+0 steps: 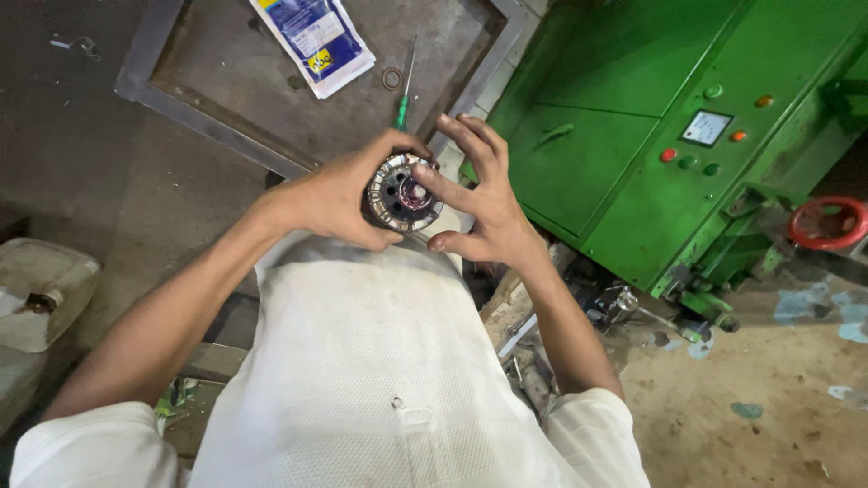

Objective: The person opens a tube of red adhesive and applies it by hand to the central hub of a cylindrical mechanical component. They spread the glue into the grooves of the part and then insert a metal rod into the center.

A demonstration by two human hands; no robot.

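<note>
Left hand: the left hand [339, 194] is wrapped round the outside of a round metal motor core [402, 192], fingers curled over its rim, holding it up in front of the chest with the open face turned to the camera.
Right hand: the right hand [479, 203] is spread wide, one finger [432, 181] pressed into the reddish centre of the core, thumb low beside the rim, the other fingers fanned out and free.
The part: a ring of shiny slotted metal with dark holes round a hub; it sits between both hands, above the white cloth [380, 361] on the lap.
Doing it well, I'd judge: keep the left grip firm and the face level, so the probing finger works straight into the hub and not against the thin slot edges, which look sharp.
Risk: a one-handed hold over hard floor; a slip would drop the core.
Nearby: a green-handled screwdriver [403, 98] and a small ring [391, 79] lie on the metal tray [181, 86], beside a blue and white packet [312, 38].
Right side: a green machine cabinet [633, 145] with coloured buttons and a small gauge.
</note>
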